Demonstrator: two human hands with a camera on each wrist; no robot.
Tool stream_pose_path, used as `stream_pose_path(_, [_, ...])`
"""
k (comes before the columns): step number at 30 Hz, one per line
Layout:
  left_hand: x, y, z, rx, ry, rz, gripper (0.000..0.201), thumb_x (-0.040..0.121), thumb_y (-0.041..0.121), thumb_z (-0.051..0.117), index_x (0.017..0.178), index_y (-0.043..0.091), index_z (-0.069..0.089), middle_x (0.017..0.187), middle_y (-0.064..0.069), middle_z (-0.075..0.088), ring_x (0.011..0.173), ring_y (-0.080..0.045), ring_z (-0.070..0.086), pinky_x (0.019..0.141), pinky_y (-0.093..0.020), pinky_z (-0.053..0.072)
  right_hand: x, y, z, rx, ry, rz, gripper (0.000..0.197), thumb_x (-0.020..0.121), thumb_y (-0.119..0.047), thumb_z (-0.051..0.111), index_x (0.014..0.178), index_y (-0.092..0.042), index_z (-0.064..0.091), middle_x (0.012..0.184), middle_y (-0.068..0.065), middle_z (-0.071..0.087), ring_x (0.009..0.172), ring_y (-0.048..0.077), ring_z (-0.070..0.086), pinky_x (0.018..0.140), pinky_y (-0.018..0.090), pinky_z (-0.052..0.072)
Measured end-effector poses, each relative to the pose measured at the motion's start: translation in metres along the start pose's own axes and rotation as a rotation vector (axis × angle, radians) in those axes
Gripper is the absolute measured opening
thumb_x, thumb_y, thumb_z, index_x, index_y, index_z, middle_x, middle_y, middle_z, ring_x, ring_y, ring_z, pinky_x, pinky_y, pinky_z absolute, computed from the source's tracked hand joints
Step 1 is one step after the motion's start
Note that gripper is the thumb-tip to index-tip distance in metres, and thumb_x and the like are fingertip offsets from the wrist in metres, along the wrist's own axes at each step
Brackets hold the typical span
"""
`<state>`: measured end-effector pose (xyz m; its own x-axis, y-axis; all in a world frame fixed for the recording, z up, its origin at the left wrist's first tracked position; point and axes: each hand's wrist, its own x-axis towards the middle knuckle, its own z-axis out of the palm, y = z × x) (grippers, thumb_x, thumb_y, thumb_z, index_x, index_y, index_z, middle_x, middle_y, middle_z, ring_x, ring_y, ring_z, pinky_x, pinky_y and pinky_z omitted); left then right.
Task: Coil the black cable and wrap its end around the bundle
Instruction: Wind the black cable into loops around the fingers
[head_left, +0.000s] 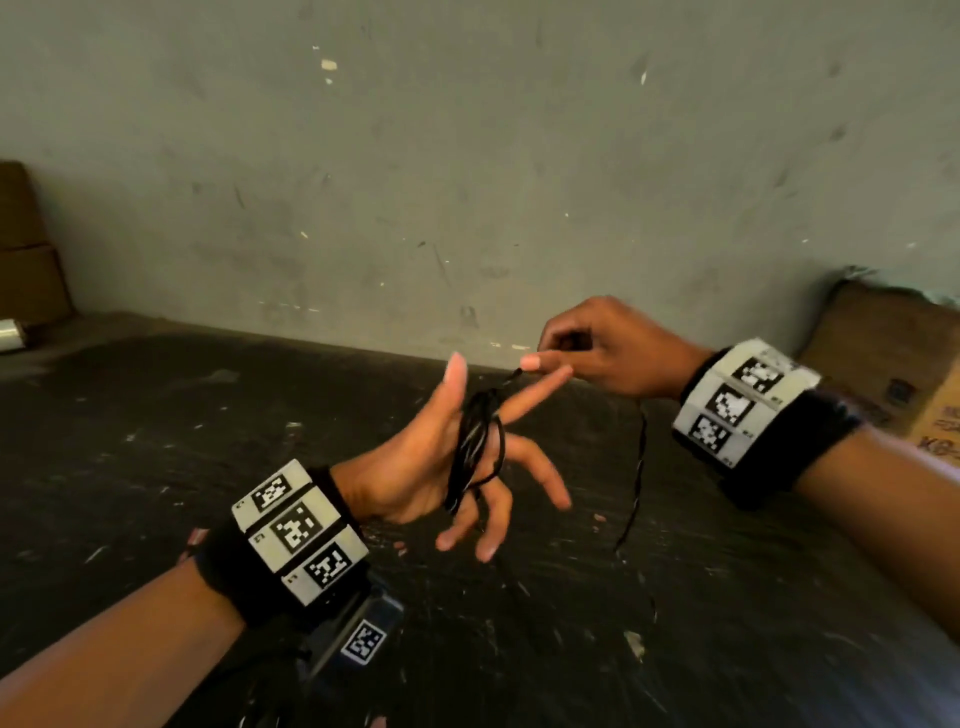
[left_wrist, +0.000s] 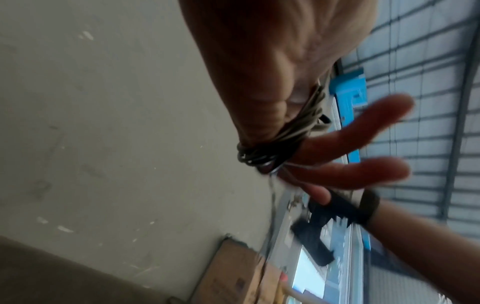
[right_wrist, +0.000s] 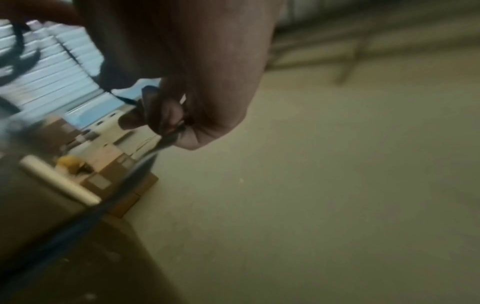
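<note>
- Left hand (head_left: 441, 467), raised above the dark table (head_left: 156, 441): fingers spread wide and straight, palm up.
- Black cable (head_left: 475, 447): coiled in several loops across the left palm, passing between thumb and index finger.
- Right hand (head_left: 602, 348), near the table's far edge: thumb and forefinger pinching the cable's free length, the remainder hanging down.

Place: a storeroom or workshop.
Surface: dark scratched worktop (head_left: 156, 467) with paint flecks.
Wall: bare grey wall (head_left: 467, 156), scuffed.
Goods: cardboard boxes (head_left: 893, 353), a film roll (right_wrist: 59, 183).
</note>
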<state>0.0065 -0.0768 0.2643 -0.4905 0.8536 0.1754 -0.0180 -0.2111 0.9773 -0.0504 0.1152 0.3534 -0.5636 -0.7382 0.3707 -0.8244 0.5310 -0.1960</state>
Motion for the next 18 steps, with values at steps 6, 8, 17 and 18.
stream_pose_path(6, [0.008, 0.026, -0.005, -0.154, 0.146, 0.223, 0.106, 0.051, 0.088, 0.046, 0.145, 0.052, 0.013, 0.135, -0.027, 0.054, 0.076, -0.035, 0.072, 0.043, -0.036, 0.059, -0.035, -0.003, 0.092, 0.289, 0.004, 0.221, 0.024, 0.097, -0.01, 0.046, 0.087, -0.008, 0.068, 0.06, -0.003, 0.059, 0.049, 0.003, 0.053, 0.052, 0.028, 0.049])
stream_pose_path(8, [0.011, 0.028, -0.011, -0.135, 0.249, 0.265, 0.109, 0.049, 0.089, 0.047, 0.145, 0.054, 0.011, 0.137, -0.022, 0.054, 0.082, -0.037, 0.072, 0.047, -0.04, 0.06, -0.038, -0.023, 0.11, 0.367, -0.098, 0.293, 0.027, 0.1, -0.022, 0.041, 0.11, -0.007, 0.061, 0.061, -0.003, 0.053, 0.045, -0.001, 0.05, 0.047, 0.015, 0.043])
stream_pose_path(17, [0.015, 0.005, -0.019, 0.198, 0.549, 0.184, 0.11, 0.041, 0.098, 0.037, 0.138, 0.064, -0.002, 0.149, -0.01, 0.04, 0.098, -0.038, 0.069, 0.05, -0.037, 0.058, -0.035, -0.072, 0.077, 0.302, -0.491, 0.381, 0.025, 0.097, -0.023, 0.046, 0.108, -0.004, 0.057, 0.065, 0.001, 0.057, 0.045, 0.009, 0.053, 0.042, 0.018, 0.047])
stream_pose_path(18, [0.015, 0.001, -0.018, 0.279, 0.558, 0.145, 0.107, 0.042, 0.099, 0.033, 0.136, 0.064, -0.004, 0.149, -0.011, 0.039, 0.094, -0.035, 0.07, 0.049, -0.034, 0.056, -0.033, -0.076, 0.068, 0.271, -0.5, 0.367, 0.024, 0.097, -0.023, 0.048, 0.104, -0.004, 0.06, 0.063, 0.0, 0.056, 0.044, 0.008, 0.052, 0.043, 0.018, 0.046])
